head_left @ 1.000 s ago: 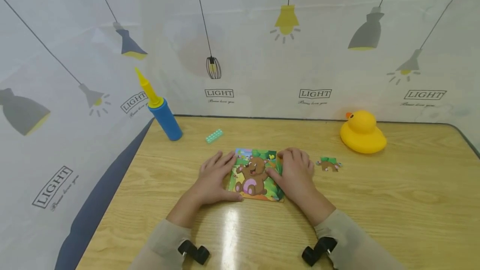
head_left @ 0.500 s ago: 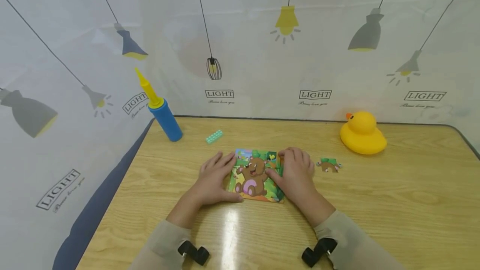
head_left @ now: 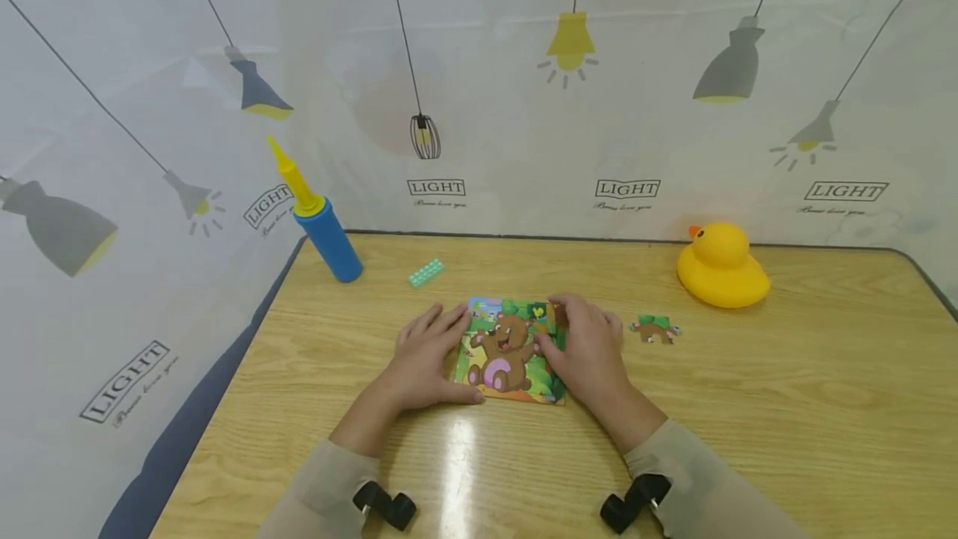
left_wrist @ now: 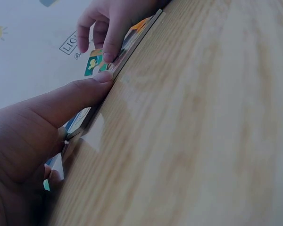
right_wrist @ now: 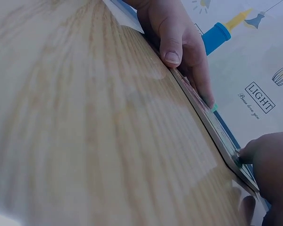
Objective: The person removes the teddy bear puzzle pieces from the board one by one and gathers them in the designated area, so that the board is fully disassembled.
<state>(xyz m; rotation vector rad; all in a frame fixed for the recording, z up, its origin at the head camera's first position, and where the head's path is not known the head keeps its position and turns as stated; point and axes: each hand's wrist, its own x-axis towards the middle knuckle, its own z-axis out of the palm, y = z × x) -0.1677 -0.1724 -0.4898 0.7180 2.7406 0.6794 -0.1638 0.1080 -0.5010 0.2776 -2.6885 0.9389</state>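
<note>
We steady the square cartoon-bear jigsaw board [head_left: 511,350] left of the yellow rubber duck [head_left: 722,266]: left hand [head_left: 425,358] flat, fingers spread; right hand [head_left: 586,352] pressing its edge, bracing both sides.

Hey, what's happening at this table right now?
A person is working on a small bear puzzle on a wooden table. The left hand rests flat against the puzzle's left edge, and the right hand presses on its right side. One loose puzzle piece lies apart to the right, near a yellow rubber duck. A blue pump stands at the back.
</note>
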